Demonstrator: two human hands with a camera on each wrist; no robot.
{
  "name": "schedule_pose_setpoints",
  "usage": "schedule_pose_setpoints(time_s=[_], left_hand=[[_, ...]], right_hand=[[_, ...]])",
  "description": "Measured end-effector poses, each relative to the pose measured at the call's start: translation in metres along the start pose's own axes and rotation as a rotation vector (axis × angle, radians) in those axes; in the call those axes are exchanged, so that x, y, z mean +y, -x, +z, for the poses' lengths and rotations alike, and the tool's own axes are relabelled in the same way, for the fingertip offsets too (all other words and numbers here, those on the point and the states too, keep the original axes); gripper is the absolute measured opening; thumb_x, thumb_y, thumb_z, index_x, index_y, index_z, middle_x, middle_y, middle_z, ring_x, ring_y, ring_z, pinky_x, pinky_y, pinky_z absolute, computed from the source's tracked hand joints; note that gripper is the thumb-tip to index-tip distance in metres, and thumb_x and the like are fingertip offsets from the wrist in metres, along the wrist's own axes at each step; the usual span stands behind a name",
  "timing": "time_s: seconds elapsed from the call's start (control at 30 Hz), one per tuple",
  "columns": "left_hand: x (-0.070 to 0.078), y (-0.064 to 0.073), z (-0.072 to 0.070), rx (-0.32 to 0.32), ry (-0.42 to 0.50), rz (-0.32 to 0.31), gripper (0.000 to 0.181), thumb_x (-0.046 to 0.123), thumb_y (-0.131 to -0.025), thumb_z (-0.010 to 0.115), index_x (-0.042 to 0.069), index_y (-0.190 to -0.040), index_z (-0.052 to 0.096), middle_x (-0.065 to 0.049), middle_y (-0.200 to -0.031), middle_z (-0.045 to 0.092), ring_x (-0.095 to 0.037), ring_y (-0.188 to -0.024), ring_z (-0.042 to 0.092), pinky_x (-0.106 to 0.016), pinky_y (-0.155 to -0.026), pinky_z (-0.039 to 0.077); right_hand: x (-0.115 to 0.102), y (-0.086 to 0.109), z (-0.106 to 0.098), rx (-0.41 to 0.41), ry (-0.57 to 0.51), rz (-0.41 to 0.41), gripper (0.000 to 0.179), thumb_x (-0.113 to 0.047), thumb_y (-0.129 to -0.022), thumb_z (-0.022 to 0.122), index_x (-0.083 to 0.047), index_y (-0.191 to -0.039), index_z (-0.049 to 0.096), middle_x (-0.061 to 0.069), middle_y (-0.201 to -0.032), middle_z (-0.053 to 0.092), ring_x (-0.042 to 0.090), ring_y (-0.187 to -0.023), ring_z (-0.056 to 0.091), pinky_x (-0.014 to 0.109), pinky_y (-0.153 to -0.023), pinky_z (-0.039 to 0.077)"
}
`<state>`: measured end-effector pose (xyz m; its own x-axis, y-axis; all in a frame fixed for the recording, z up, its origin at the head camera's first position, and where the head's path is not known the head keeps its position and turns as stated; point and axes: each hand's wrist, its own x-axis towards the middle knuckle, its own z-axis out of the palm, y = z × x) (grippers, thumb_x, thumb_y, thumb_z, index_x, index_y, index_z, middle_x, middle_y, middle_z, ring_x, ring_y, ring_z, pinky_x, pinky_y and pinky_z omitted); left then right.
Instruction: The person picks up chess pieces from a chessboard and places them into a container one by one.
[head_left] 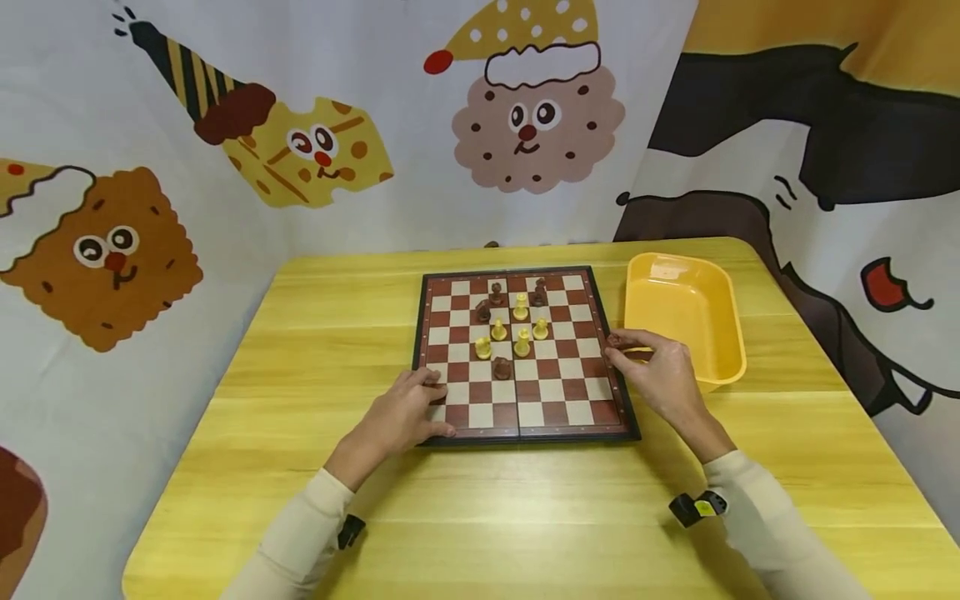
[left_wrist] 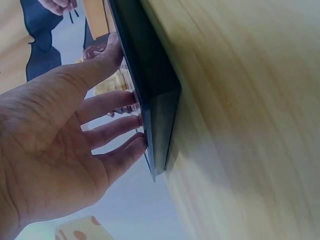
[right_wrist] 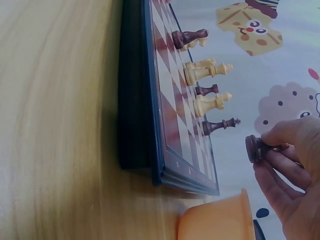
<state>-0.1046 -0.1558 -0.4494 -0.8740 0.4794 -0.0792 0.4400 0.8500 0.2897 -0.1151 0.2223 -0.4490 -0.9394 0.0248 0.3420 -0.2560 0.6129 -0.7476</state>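
A folding chessboard in red-brown and cream lies open, with several cream chess pieces and several dark brown ones around its middle and far half. My left hand rests at its near left corner; in the left wrist view the straight fingers touch the top by the black edge. Over the board's right edge, my right hand pinches a dark brown chess piece between thumb and fingertips, its round base showing. Nearest the front stands a dark brown knight.
A yellow plastic bin stands to the right of the board, beside my right hand. The wooden-topped table extends around the board. A curtain with cartoon prints hangs behind the table's far edge.
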Motion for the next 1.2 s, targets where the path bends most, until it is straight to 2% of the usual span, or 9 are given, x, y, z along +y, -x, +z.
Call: schedule_pose_setpoints(time_s=[0.23, 0.4, 0.47, 0.6, 0.73, 0.87, 0.93, 1.13, 1.2], left_hand=[[0.000, -0.003, -0.002, -0.015, 0.008, 0.013, 0.070, 0.043, -0.081, 0.086, -0.001, -0.132, 0.067, -0.014, -0.144, 0.054, -0.036, -0.130, 0.047, -0.051, -0.097, 0.052], [0.000, -0.001, -0.001, -0.019, 0.015, 0.007, 0.069, 0.042, -0.081, 0.086, -0.001, -0.132, 0.067, -0.014, -0.144, 0.053, -0.036, -0.130, 0.047, -0.051, -0.099, 0.051], [0.000, 0.000, -0.001, -0.019, 0.012, 0.006, 0.069, 0.042, -0.080, 0.086, 0.000, -0.132, 0.068, -0.014, -0.144, 0.054, -0.036, -0.130, 0.048, -0.050, -0.099, 0.051], [0.001, -0.001, -0.002, -0.022, 0.004, 0.006, 0.069, 0.044, -0.081, 0.086, 0.001, -0.132, 0.068, -0.013, -0.143, 0.054, -0.035, -0.130, 0.048, -0.049, -0.100, 0.051], [0.001, -0.001, -0.001, -0.020, 0.005, 0.002, 0.069, 0.044, -0.081, 0.085, 0.001, -0.132, 0.067, -0.013, -0.143, 0.053, -0.034, -0.131, 0.048, -0.049, -0.100, 0.051], [0.000, 0.001, -0.001, -0.012, 0.003, -0.008, 0.070, 0.043, -0.081, 0.085, 0.000, -0.133, 0.067, -0.014, -0.144, 0.053, -0.036, -0.132, 0.047, -0.050, -0.099, 0.051], [-0.001, 0.001, -0.001, -0.010, 0.007, -0.007, 0.070, 0.043, -0.080, 0.086, 0.000, -0.132, 0.067, -0.014, -0.145, 0.053, -0.036, -0.132, 0.047, -0.050, -0.099, 0.051], [0.000, 0.001, -0.001, -0.007, 0.012, -0.010, 0.070, 0.043, -0.081, 0.086, 0.001, -0.133, 0.067, -0.013, -0.145, 0.053, -0.034, -0.131, 0.048, -0.050, -0.099, 0.052], [0.000, 0.001, -0.001, -0.008, 0.009, -0.012, 0.069, 0.043, -0.081, 0.085, 0.001, -0.132, 0.068, -0.013, -0.144, 0.053, -0.034, -0.131, 0.047, -0.049, -0.098, 0.052]], right_hand=[[0.004, 0.003, -0.004, 0.068, -0.036, -0.021, 0.023, -0.006, -0.091, 0.077, 0.003, -0.112, 0.076, 0.015, -0.099, 0.075, 0.033, -0.088, 0.072, 0.007, -0.067, 0.051], [0.004, 0.004, -0.007, 0.065, -0.050, -0.010, 0.023, -0.008, -0.092, 0.076, 0.002, -0.112, 0.076, 0.014, -0.100, 0.075, 0.033, -0.088, 0.071, 0.009, -0.067, 0.052], [0.004, 0.004, -0.008, 0.068, -0.040, -0.009, 0.022, -0.009, -0.092, 0.077, 0.001, -0.111, 0.076, 0.013, -0.099, 0.075, 0.027, -0.087, 0.072, 0.009, -0.067, 0.052], [0.005, 0.002, -0.013, 0.081, -0.006, -0.010, 0.022, -0.009, -0.090, 0.079, 0.001, -0.109, 0.077, 0.012, -0.098, 0.076, 0.026, -0.086, 0.071, 0.007, -0.068, 0.051], [0.008, -0.001, -0.018, 0.081, 0.027, 0.001, 0.023, -0.010, -0.089, 0.080, 0.001, -0.109, 0.076, 0.013, -0.098, 0.076, 0.033, -0.087, 0.072, 0.005, -0.068, 0.049], [0.012, -0.001, -0.021, 0.065, 0.034, 0.025, 0.025, -0.012, -0.090, 0.079, 0.001, -0.111, 0.076, 0.014, -0.099, 0.075, 0.034, -0.089, 0.072, 0.006, -0.067, 0.049], [0.013, -0.001, -0.023, 0.065, 0.041, 0.037, 0.026, -0.014, -0.091, 0.079, 0.001, -0.111, 0.075, 0.014, -0.100, 0.075, 0.030, -0.089, 0.072, 0.006, -0.066, 0.050], [0.019, -0.002, -0.031, 0.076, 0.052, 0.049, 0.027, -0.016, -0.092, 0.078, 0.001, -0.112, 0.075, 0.014, -0.101, 0.075, 0.002, -0.082, 0.067, 0.008, -0.064, 0.051], [0.020, -0.002, -0.034, 0.079, 0.040, 0.057, 0.027, -0.015, -0.092, 0.078, 0.002, -0.113, 0.074, 0.016, -0.101, 0.075, -0.004, -0.079, 0.065, 0.008, -0.064, 0.051]])
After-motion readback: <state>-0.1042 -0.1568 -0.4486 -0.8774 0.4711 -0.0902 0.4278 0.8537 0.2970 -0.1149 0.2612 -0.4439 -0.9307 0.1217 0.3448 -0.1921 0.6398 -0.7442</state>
